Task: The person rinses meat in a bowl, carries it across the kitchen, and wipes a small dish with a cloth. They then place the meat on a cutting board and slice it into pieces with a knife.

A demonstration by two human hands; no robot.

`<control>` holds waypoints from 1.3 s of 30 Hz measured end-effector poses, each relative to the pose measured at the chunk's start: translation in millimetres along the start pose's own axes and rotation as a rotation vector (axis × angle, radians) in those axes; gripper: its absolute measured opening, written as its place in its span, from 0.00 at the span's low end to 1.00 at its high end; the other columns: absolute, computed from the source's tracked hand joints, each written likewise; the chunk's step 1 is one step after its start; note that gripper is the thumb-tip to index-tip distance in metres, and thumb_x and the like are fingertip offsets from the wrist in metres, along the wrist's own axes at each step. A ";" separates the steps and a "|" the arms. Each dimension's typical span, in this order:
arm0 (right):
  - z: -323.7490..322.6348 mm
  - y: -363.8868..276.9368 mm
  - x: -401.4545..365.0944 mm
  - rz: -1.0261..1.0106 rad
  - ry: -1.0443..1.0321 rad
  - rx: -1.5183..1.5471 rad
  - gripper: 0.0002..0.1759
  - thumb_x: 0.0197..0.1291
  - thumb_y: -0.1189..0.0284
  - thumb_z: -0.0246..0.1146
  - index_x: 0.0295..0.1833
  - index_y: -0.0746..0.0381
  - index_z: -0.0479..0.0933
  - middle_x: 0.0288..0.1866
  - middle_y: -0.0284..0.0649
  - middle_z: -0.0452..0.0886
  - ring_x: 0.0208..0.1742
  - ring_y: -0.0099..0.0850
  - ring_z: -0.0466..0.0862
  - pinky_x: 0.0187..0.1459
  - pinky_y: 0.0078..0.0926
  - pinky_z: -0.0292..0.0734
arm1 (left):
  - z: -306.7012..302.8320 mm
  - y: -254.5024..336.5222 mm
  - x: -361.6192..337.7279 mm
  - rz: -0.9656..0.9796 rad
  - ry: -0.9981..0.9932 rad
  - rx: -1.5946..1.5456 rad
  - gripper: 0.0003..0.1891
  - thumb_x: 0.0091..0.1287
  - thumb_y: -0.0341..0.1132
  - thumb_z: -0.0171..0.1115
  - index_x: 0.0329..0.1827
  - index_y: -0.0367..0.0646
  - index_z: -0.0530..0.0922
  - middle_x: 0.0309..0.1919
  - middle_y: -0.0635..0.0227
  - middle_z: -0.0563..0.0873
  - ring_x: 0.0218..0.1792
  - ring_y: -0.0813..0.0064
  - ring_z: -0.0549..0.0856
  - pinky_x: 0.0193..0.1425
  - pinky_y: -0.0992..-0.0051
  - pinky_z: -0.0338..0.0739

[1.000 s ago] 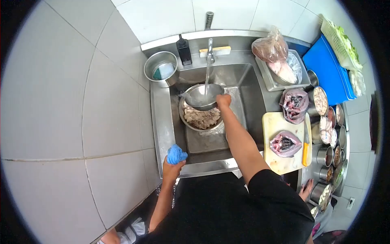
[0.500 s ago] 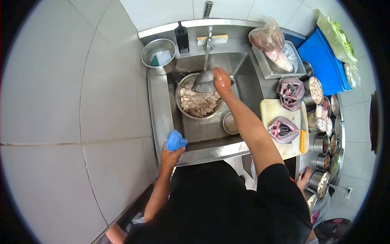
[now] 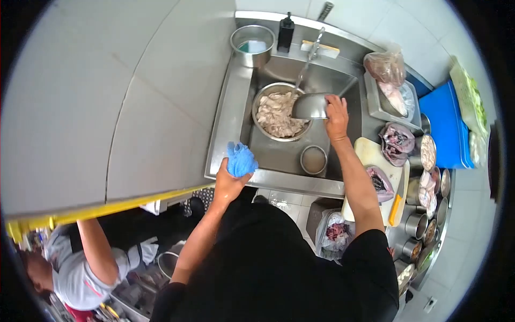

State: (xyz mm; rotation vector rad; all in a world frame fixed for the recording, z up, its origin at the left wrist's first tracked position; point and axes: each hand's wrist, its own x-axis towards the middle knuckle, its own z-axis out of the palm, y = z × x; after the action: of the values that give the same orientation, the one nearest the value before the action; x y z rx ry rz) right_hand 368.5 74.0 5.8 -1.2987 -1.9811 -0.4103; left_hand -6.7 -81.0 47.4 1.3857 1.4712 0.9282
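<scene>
My right hand (image 3: pixel 337 114) grips the rim of a metal bowl (image 3: pixel 311 106), tilted over the right side of a larger round basin (image 3: pixel 308 129) in the sink. The basin is full of pale meat pieces (image 3: pixel 279 114). Water runs from the faucet (image 3: pixel 316 45) down beside the tilted bowl. My left hand (image 3: pixel 228 185) is closed around a crumpled blue cloth (image 3: pixel 241 160) above the sink's front left edge. A small round container (image 3: pixel 313 160) with cloudy liquid stands on the sink floor.
A metal pot (image 3: pixel 252 59) and black bottle (image 3: pixel 286 35) stand behind. Right: cutting board (image 3: pixel 370 153) with fish and yellow-handled knife (image 3: pixel 395 210), blue box (image 3: pixel 445 126), several metal containers. A waste bin (image 3: pixel 320 214) stands below. At lower left is another person (image 3: pixel 88 273).
The view has turned, bringing the other person and the bin into sight. The metal bowl has tipped further, its opening now toward the basin. My left hand still holds the blue cloth.
</scene>
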 end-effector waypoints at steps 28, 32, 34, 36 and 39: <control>-36.3 -252.4 -17.5 -0.095 -0.570 0.386 0.14 0.50 0.77 0.60 0.43 0.70 0.78 0.33 0.54 0.78 0.38 0.50 0.80 0.46 0.43 0.76 | 93.1 -325.6 -662.9 -1.546 1.191 -0.399 0.30 0.40 0.46 0.84 0.49 0.46 0.86 0.45 0.57 0.89 0.49 0.61 0.88 0.57 0.67 0.80; -13.1 -448.1 -121.8 0.458 -1.610 0.492 0.12 0.43 0.80 0.64 0.38 0.66 0.79 0.37 0.46 0.78 0.34 0.37 0.81 0.26 0.42 0.83 | 154.5 -328.9 -706.9 -1.599 1.446 -0.837 0.37 0.39 0.46 0.85 0.54 0.41 0.83 0.52 0.55 0.87 0.55 0.60 0.85 0.59 0.66 0.79; -31.5 -544.0 -188.2 0.467 -1.774 0.781 0.08 0.46 0.79 0.61 0.35 0.67 0.76 0.40 0.48 0.78 0.33 0.39 0.79 0.32 0.49 0.88 | 180.7 -335.3 -716.2 -1.629 1.600 -0.984 0.39 0.39 0.45 0.85 0.56 0.38 0.81 0.53 0.54 0.86 0.56 0.60 0.85 0.60 0.66 0.79; -37.1 -635.4 -245.2 0.507 -2.095 0.663 0.16 0.48 0.79 0.57 0.46 0.71 0.74 0.45 0.51 0.80 0.40 0.51 0.85 0.37 0.49 0.89 | 194.1 -334.1 -726.7 -1.645 1.690 -1.052 0.41 0.38 0.45 0.86 0.58 0.38 0.79 0.54 0.55 0.86 0.57 0.59 0.84 0.62 0.66 0.78; -87.0 -770.8 -310.1 0.118 -2.366 0.518 0.17 0.51 0.78 0.56 0.48 0.72 0.74 0.43 0.57 0.82 0.38 0.57 0.87 0.32 0.44 0.88 | 203.0 -333.4 -750.6 -1.548 1.772 -1.134 0.40 0.38 0.44 0.86 0.57 0.41 0.81 0.53 0.56 0.86 0.55 0.59 0.85 0.62 0.66 0.78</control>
State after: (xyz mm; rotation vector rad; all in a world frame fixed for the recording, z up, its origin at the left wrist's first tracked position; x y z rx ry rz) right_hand -210.7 -523.8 -64.5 -1.3277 -2.8302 2.6760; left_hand 62.0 -869.4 -251.5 -1.7673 1.7215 1.2998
